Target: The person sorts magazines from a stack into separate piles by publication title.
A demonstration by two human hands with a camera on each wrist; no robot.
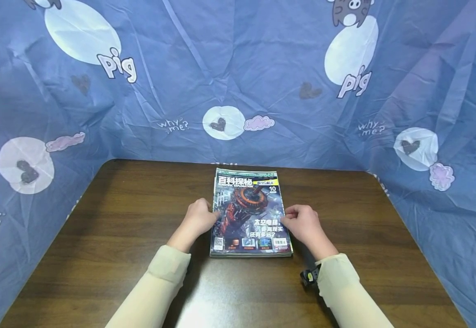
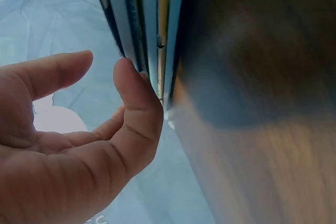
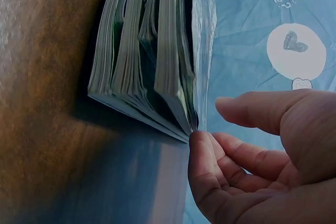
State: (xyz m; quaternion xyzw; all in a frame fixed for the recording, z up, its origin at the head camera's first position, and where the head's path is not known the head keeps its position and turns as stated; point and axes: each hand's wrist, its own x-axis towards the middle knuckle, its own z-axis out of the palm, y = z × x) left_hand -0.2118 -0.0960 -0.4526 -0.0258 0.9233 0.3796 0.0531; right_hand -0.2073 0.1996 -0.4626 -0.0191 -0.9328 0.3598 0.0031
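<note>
A stack of magazines (image 1: 249, 209) lies on the brown table, its top cover showing an orange-and-grey space structure and white lettering. At its left side is my left hand (image 1: 200, 217). In the left wrist view, a bent fingertip (image 2: 127, 72) touches the spines (image 2: 152, 19), while the thumb stands apart from them. My right hand (image 1: 304, 222) is at the stack's right side. Close up in the right wrist view, a fingertip (image 3: 199, 145) meets the lower corner of the loose page edges (image 3: 139, 61), and the thumb is held away from the pages.
The wooden table (image 1: 139, 205) extends on both sides of the stack. Blue patterned cloth (image 1: 238, 68) hangs behind the table and along its sides. A black device (image 1: 309, 276) sits at the right sleeve's cuff.
</note>
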